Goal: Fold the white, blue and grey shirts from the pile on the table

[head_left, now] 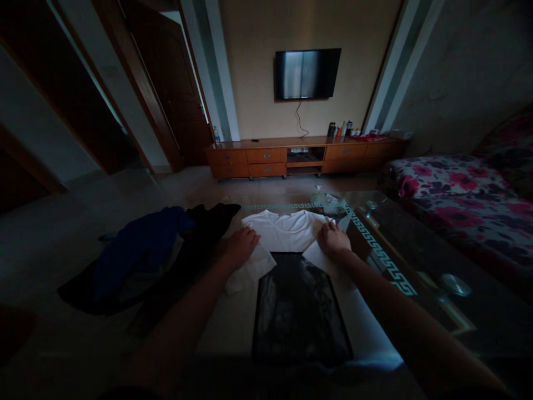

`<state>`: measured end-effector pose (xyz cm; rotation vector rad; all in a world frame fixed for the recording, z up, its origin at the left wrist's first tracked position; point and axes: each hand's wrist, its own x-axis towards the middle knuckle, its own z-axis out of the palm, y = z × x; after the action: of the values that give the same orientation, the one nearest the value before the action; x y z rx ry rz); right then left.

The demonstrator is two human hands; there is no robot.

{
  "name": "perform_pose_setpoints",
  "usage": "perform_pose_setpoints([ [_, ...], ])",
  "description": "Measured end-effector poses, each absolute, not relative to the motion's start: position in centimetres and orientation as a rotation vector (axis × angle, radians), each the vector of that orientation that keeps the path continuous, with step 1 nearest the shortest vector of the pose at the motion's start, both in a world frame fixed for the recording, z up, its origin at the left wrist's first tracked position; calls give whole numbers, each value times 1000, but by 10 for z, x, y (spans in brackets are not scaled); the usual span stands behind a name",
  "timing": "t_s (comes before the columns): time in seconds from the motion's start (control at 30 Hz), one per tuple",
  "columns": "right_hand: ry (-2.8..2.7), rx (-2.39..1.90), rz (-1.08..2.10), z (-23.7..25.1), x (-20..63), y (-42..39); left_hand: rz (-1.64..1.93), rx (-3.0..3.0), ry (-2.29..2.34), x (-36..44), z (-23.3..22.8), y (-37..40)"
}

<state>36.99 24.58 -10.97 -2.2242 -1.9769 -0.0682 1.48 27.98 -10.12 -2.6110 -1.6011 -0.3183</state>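
A white T-shirt [287, 236] with a large dark rectangular print [297, 311] lies spread out on a glass-topped table, its neckline at the far side. At its left shoulder edge, my left hand [245, 244] has its fingers closed on the cloth. My right hand [334, 239] grips the opposite shoulder edge, fingers bent over the fabric. Both sleeves angle inward toward the print. The fingertips are partly hidden in the dim light.
Dark and blue clothes [141, 244] are heaped left of the shirt. Crumpled clear plastic [328, 201] lies at the table's far edge. The glass table [420, 261] extends right, beside a flowered sofa [453, 178]. Beyond stand a wooden cabinet [266, 157] and a wall-mounted television [308, 74].
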Motion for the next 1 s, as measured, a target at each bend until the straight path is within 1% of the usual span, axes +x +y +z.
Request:
perform_pose_setpoints([
  [0.1, -2044, -2186, 18, -111, 376, 224, -360, -2609, -1604, 1, -101, 256],
  [0.23, -2199, -2089, 59, -130, 382, 192, -383, -2722, -1550, -16, -120, 221],
  [0.37, -2192, -2140, 136, -145, 382, 188, -299, -2758, -1624, -18, -134, 218],
  [0.53, -2174, -2155, 82, -134, 381, 222, -283, -2712, -1667, -9, -128, 253],
  [0.7, -2002, -2238, -169, -121, 358, 239, -430, -2512, -1686, 7, -114, 259],
  [0.73, -1986, -2232, -167, -120, 355, 237, -433, -2511, -1677, 8, -113, 255],
  [0.8, -2031, -2186, -67, -120, 357, 230, -406, -2562, -1652, 6, -111, 245],
  [0.9, -2103, -2107, 87, -120, 383, 212, -395, -2596, -1633, -11, -111, 226],
  [1.0, -2020, -2118, 75, -118, 422, 190, -401, -2561, -1673, -38, -110, 205],
])
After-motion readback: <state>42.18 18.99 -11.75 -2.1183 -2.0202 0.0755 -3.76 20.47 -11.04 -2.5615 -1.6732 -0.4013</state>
